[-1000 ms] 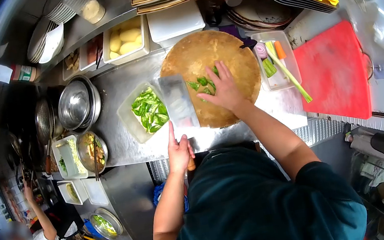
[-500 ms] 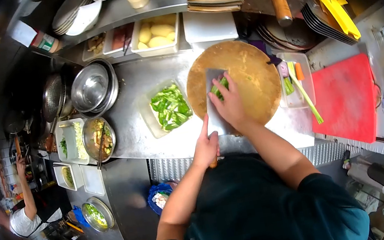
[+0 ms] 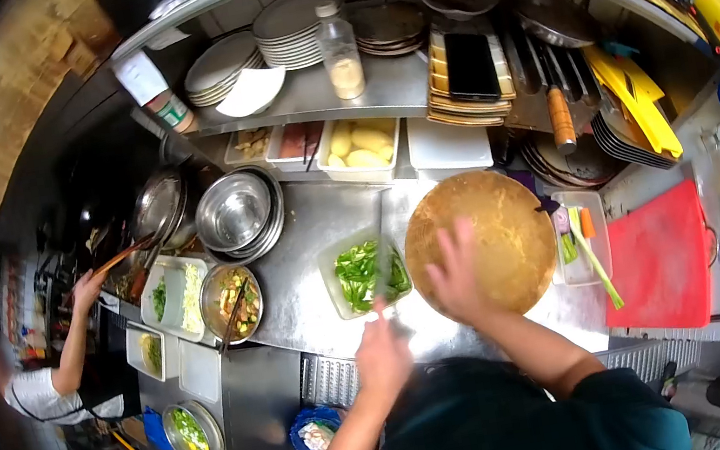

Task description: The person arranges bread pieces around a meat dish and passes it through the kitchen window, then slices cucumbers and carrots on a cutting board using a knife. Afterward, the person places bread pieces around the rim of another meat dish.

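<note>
My left hand [image 3: 382, 353] grips the handle of a cleaver [image 3: 382, 245], whose blade is seen nearly edge-on over a square tub of cut green vegetable pieces [image 3: 358, 274]. Blurred by motion, my right hand [image 3: 454, 271] is spread over the left part of a round wooden chopping block [image 3: 513, 238], with nothing visible in it. No green pieces show on the block. The tub stands just left of the block on the steel counter [image 3: 293, 278].
Steel bowls [image 3: 233, 210] and a bowl of mixed food [image 3: 239, 303] stand left. A vegetable tray [image 3: 601, 260] and red board [image 3: 657, 258] lie right. Plates [image 3: 291, 28] and a bottle [image 3: 340, 54] fill the shelf. At left, a co-worker's arm [image 3: 75, 341] reaches toward a pan.
The cleaver has gone from the block to above the tub, and the green pieces have left the block. My right hand has come off the blade. The view has shifted and shows more shelf.
</note>
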The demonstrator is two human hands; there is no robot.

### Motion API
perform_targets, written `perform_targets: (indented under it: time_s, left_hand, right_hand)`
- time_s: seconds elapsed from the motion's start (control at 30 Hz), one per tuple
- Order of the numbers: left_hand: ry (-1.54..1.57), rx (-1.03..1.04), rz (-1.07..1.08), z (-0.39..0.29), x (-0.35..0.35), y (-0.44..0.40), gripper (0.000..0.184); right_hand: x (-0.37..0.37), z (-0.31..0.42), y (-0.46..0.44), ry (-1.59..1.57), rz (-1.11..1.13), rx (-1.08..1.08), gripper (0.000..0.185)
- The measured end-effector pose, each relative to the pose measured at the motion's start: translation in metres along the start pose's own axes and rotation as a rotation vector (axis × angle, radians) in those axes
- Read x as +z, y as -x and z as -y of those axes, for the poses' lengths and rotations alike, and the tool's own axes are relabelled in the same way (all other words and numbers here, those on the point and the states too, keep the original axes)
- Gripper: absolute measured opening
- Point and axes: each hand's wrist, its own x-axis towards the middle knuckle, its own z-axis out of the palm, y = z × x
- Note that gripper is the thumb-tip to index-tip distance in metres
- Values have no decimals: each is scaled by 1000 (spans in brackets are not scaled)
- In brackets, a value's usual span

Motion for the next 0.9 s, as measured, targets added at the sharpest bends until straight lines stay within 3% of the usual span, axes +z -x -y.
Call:
perform_targets:
  time_s: [0.07, 0.17, 0.27, 0.33, 0.37, 0.4, 0.43, 0.5, 0.57, 0.67, 0.77, 0.9]
  left_hand:
    - [7, 151, 84, -16, 40, -18, 72]
    - [1, 261, 146, -40, 115, -50, 66]
    - [-83, 334, -19, -60, 118, -67, 60]
    - [87, 261, -216, -54, 83, -75, 57]
    - [-77, 127, -377, -18, 96, -67, 58]
    - [-26, 12, -500, -4, 72, -67, 65]
    - [-16, -228, -477, 24, 63, -61, 71]
    - [-243, -417, -634, 122, 89, -49, 66]
    - [148, -703, -285, 189, 102, -50, 45]
    - [398, -748, -81, 190, 89, -49, 29]
    - [215, -596, -176, 212, 103, -37, 25]
    - [214, -551, -210, 204, 83, 2, 22]
  right_hand:
    - [-49, -14, 17, 46, 131, 263, 75]
    - [-91, -43, 33, 210, 146, 206, 70]
    - [-110, -59, 61, 321, 207, 221, 63]
    - [-120, -67, 82, 352, 270, 221, 64]
    - [-122, -70, 92, 363, 299, 221, 65]
    - [-123, -71, 101, 340, 313, 247, 64]
    - [-123, -72, 111, 348, 342, 236, 64]
    - [-120, -74, 127, 364, 405, 207, 64]
    - [-118, -71, 138, 340, 426, 150, 62]
    - [-117, -66, 150, 307, 467, 98, 60]
    - [-118, -63, 155, 303, 457, 109, 59]
    - [-122, -56, 154, 329, 440, 148, 58]
